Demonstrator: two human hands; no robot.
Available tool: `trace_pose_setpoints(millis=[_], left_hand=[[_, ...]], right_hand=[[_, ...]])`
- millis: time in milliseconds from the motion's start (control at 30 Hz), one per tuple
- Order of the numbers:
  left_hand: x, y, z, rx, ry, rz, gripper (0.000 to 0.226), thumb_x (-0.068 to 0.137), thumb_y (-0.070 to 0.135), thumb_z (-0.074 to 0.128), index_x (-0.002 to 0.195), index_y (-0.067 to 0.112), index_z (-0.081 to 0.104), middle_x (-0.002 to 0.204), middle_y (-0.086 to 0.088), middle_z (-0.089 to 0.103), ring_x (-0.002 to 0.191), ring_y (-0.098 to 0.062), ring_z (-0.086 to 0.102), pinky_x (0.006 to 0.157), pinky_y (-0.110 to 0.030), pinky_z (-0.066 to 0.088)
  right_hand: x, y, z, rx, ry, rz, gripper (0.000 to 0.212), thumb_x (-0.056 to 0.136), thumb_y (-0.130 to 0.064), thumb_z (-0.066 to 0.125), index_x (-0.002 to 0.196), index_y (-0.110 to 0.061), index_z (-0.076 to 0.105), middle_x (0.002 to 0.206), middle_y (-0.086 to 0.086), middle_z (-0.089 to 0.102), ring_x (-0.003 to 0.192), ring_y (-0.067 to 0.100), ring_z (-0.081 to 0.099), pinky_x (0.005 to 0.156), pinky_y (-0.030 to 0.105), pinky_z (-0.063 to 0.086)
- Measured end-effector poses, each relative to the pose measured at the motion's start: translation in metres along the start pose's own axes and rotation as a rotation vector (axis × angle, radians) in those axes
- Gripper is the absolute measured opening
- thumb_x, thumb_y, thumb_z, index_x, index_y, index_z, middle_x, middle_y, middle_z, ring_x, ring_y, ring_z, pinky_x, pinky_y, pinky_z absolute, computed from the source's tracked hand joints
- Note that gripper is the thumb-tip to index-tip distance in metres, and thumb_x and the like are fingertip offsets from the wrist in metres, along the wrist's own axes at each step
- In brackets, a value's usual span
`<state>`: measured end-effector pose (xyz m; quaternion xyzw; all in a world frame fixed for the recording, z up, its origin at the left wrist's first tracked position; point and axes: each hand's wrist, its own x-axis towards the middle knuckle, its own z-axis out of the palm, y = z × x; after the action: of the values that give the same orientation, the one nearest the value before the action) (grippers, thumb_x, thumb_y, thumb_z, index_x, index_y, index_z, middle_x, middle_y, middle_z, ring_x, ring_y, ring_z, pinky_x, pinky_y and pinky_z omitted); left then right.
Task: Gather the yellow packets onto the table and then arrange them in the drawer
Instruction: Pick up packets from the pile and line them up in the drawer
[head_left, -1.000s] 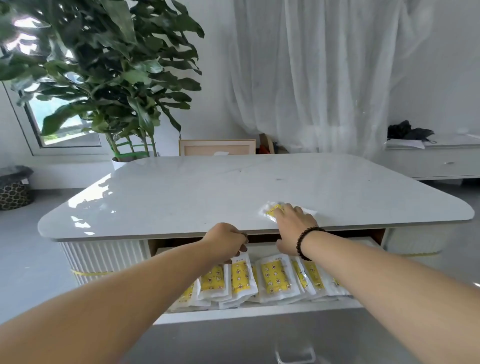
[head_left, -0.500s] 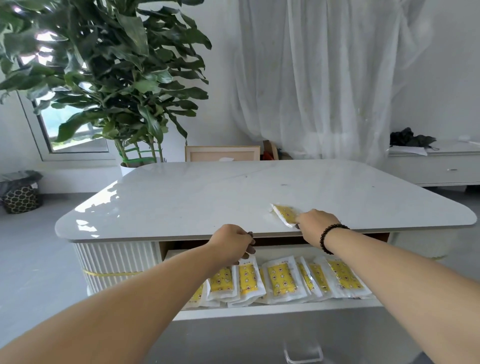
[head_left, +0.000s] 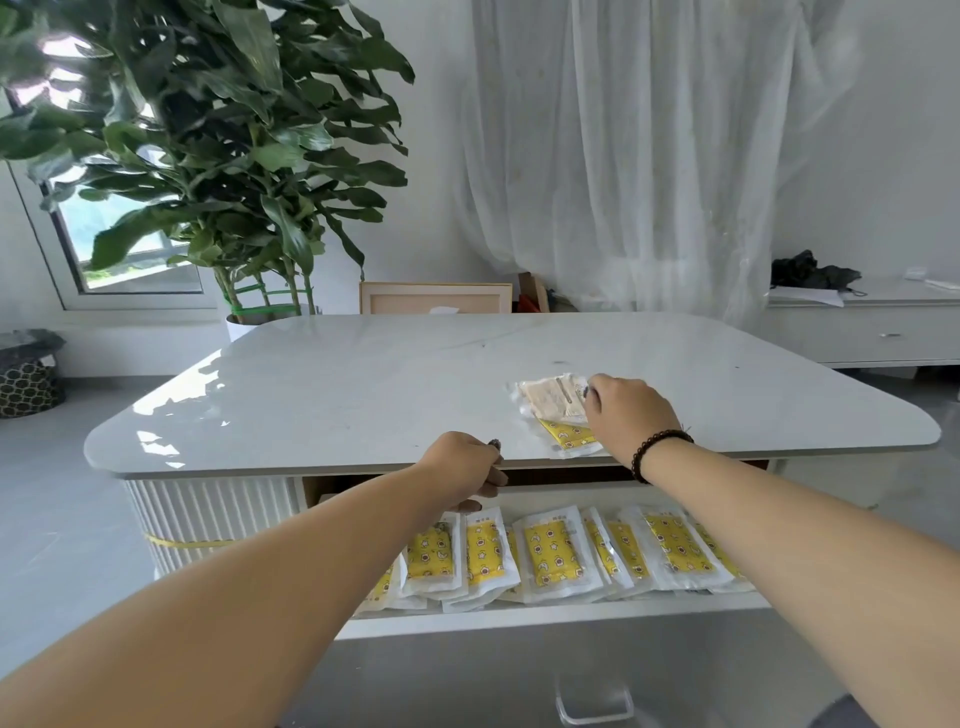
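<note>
The white table (head_left: 363, 395) has its drawer (head_left: 519, 618) pulled out towards me. Inside the drawer stands a row of several yellow packets (head_left: 550, 553), overlapping and leaning. My right hand (head_left: 631, 415) is on the tabletop near the front edge and pinches the right edge of a packet (head_left: 550, 397) that shows its pale back. Partly under that one lies another yellow packet (head_left: 567, 435). My left hand (head_left: 460, 462) hangs curled at the table's front edge, its fingertips down by the tops of the left packets. Whether it grips one is hidden.
A large potted plant (head_left: 234, 156) stands behind the table's left corner, next to a wooden frame (head_left: 436, 299) on the floor. A patterned basket (head_left: 26, 379) sits at far left. A low white cabinet (head_left: 872, 332) with dark cloth on it is at right.
My right hand has moved further onto the table and turned a packet over, pale side up, which uncovers a second yellow packet beneath. My left hand stays at the table edge.
</note>
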<state>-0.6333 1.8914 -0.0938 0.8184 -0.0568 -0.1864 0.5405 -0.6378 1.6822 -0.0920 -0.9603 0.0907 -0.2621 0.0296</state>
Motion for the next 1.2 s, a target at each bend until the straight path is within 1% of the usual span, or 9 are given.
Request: trace_pose_setpoints(millis=[100, 200, 333, 400, 467, 667, 967, 1067, 1200], left_hand=[[0.002, 0.002, 0.006, 0.001, -0.024, 0.002, 0.023, 0.099, 0.022, 0.047, 0.109, 0.009, 0.063, 0.092, -0.004, 0.072, 0.081, -0.016, 0.065, 0.065, -0.026, 0.05], [0.003, 0.003, 0.012, 0.007, -0.041, 0.004, 0.024, 0.1, 0.025, 0.046, 0.11, 0.009, 0.062, 0.092, -0.004, 0.071, 0.08, -0.016, 0.064, 0.065, -0.026, 0.049], [0.005, 0.004, 0.015, 0.008, -0.046, 0.006, 0.027, 0.1, 0.027, 0.045, 0.111, 0.009, 0.062, 0.091, -0.004, 0.071, 0.079, -0.016, 0.063, 0.067, -0.026, 0.048], [0.007, 0.002, 0.014, 0.019, -0.046, 0.008, 0.028, 0.1, 0.028, 0.044, 0.112, 0.01, 0.062, 0.091, -0.003, 0.071, 0.079, -0.016, 0.063, 0.07, -0.027, 0.049], [0.008, 0.001, 0.013, 0.032, -0.042, 0.007, 0.029, 0.1, 0.029, 0.044, 0.11, 0.011, 0.063, 0.092, -0.002, 0.072, 0.08, -0.015, 0.064, 0.072, -0.028, 0.05], [0.008, -0.003, 0.004, 0.048, -0.029, -0.004, 0.027, 0.1, 0.028, 0.043, 0.107, 0.011, 0.064, 0.093, -0.003, 0.074, 0.08, -0.016, 0.065, 0.07, -0.027, 0.05], [0.003, -0.007, -0.007, 0.051, -0.023, -0.003, 0.023, 0.099, 0.024, 0.044, 0.101, 0.012, 0.064, 0.09, -0.003, 0.075, 0.079, -0.016, 0.067, 0.071, -0.028, 0.051], [0.0, -0.005, -0.009, 0.035, -0.014, 0.003, 0.024, 0.098, 0.024, 0.045, 0.104, 0.011, 0.065, 0.093, -0.004, 0.075, 0.081, -0.016, 0.068, 0.072, -0.028, 0.051], [-0.006, 0.002, -0.009, -0.103, -0.018, -0.039, 0.029, 0.101, 0.033, 0.043, 0.108, 0.01, 0.059, 0.097, -0.007, 0.073, 0.088, -0.019, 0.068, 0.076, -0.033, 0.055]], right_hand=[[-0.002, 0.003, 0.01, -0.235, 0.018, -0.329, 0.007, 0.082, -0.013, 0.059, 0.08, -0.007, 0.058, 0.074, 0.006, 0.06, 0.059, 0.024, 0.057, 0.044, 0.026, 0.034], [-0.004, 0.003, 0.014, -0.274, -0.077, -0.487, 0.022, 0.063, 0.0, 0.07, 0.077, -0.007, 0.055, 0.084, 0.007, 0.055, 0.045, 0.019, 0.039, 0.036, 0.021, 0.016], [-0.007, -0.005, 0.015, -0.195, -0.373, -0.343, 0.035, 0.08, -0.015, 0.049, 0.112, -0.018, 0.036, 0.122, 0.0, 0.047, 0.069, 0.013, 0.046, 0.062, 0.029, 0.044], [-0.007, -0.008, 0.022, -0.194, -0.449, -0.342, 0.069, 0.083, -0.03, 0.052, 0.142, -0.026, 0.018, 0.14, 0.0, 0.039, 0.107, 0.019, 0.051, 0.08, 0.034, 0.048], [-0.005, -0.01, 0.032, -0.284, -0.484, -0.371, 0.077, 0.089, -0.038, 0.051, 0.149, -0.032, 0.004, 0.145, 0.002, 0.037, 0.128, 0.026, 0.04, 0.087, 0.038, 0.048], [0.003, -0.017, 0.033, -0.374, -0.436, -0.445, 0.046, 0.098, -0.025, 0.047, 0.142, -0.02, 0.035, 0.115, 0.011, 0.062, 0.103, 0.029, 0.059, 0.071, 0.033, 0.047], [-0.008, -0.009, 0.019, -0.254, -0.394, -0.334, 0.029, 0.096, -0.008, 0.04, 0.118, -0.016, 0.058, 0.089, 0.007, 0.061, 0.077, 0.025, 0.057, 0.062, 0.029, 0.043], [-0.01, -0.011, 0.012, -0.02, -0.303, -0.167, 0.024, 0.095, -0.011, 0.041, 0.107, -0.01, 0.062, 0.078, 0.005, 0.055, 0.068, 0.023, 0.051, 0.059, 0.028, 0.042], [-0.011, -0.035, -0.007, 0.516, -0.1, 0.089, 0.02, 0.09, -0.005, 0.047, 0.073, -0.003, 0.059, 0.067, 0.005, 0.056, 0.066, 0.025, 0.054, 0.053, 0.023, 0.04]])
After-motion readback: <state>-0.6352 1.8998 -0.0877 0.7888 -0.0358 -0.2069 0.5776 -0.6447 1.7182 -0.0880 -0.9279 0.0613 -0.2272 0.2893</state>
